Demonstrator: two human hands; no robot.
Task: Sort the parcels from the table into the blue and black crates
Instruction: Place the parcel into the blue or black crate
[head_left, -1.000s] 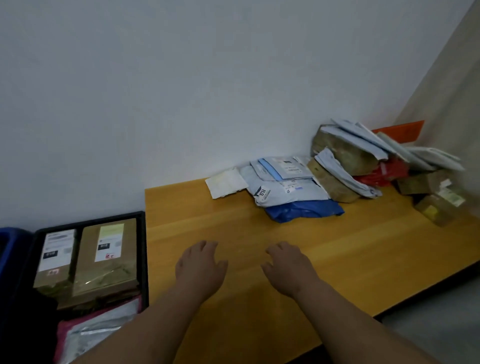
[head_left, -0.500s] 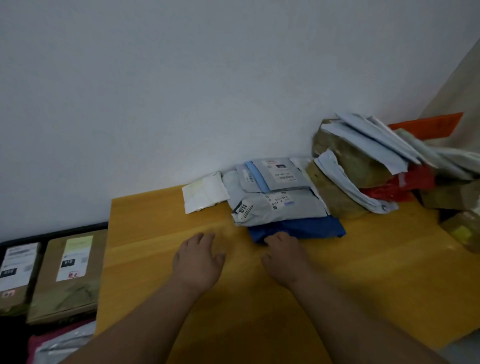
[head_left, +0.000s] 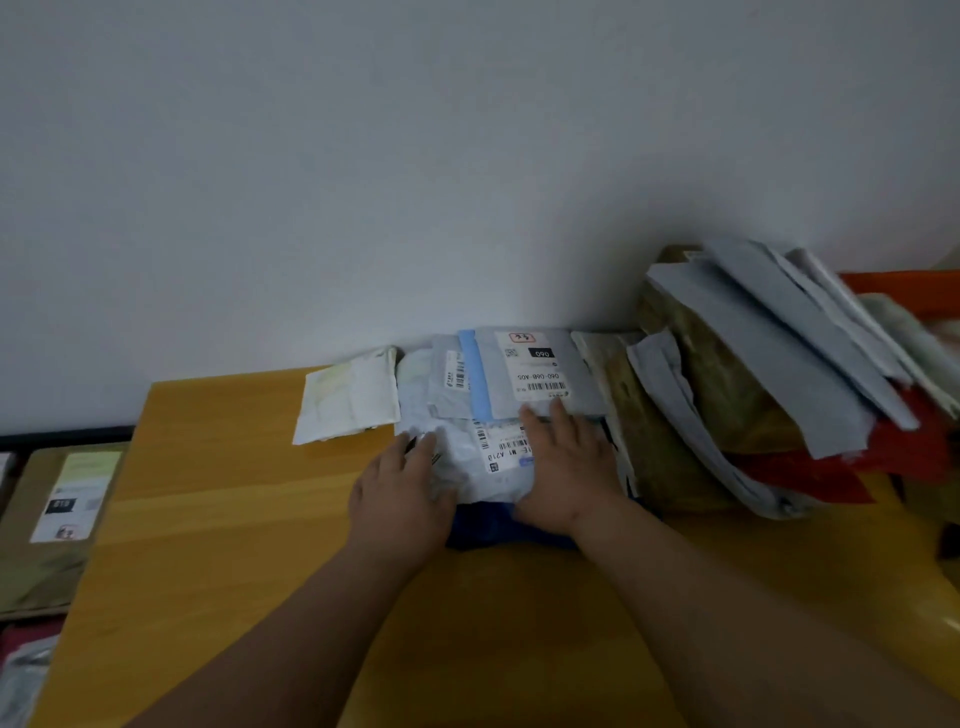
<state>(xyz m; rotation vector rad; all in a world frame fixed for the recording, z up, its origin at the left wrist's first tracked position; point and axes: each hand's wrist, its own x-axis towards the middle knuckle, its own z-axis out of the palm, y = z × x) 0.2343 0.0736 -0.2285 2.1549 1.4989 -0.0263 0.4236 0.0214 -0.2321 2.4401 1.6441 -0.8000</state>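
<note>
Left hand (head_left: 402, 493) and right hand (head_left: 569, 470) palm-down, forearms extended forward, fingers (head_left: 530, 418) straight

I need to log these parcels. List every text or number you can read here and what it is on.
"060": black patch on the label of the grey mailer.
"060-06B-A05": same label, printed upside down to the camera.
"M1 A21B", partly hidden: label of the white mailer under both hands.
Red stamp on the grey mailer's label: unreadable.
Brown parcel label at left: blurred, unreadable.
</note>
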